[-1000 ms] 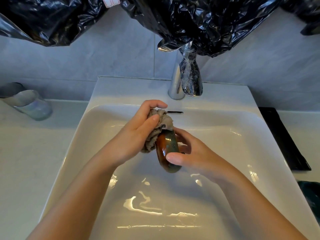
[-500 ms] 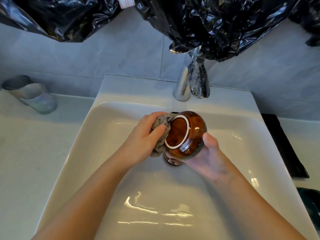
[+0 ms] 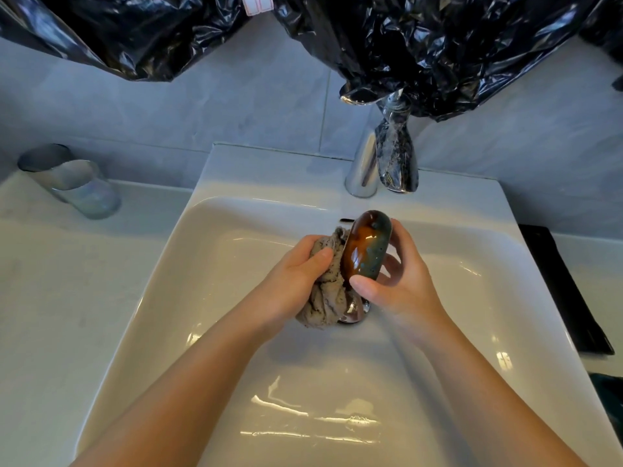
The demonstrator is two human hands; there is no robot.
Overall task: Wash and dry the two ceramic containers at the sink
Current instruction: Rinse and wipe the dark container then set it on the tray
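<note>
The ceramic container has turned since half a second ago: its mouth faced you, and now it sits edge-on. Your right hand grasps it over the sink, above the drain. Your left hand grips the cloth against its side. Wiping probably shifts to the outer wall.

Over the white sink basin we see the right hand holding a glazed brown and teal ceramic container on edge, thumb on its near side and fingers behind it. The left hand grips a crumpled grey cloth pressed against the container's left face, above the chrome drain. A chrome faucet stands behind, under black plastic bags. A glass tumbler sits on the counter to the left.
</note>
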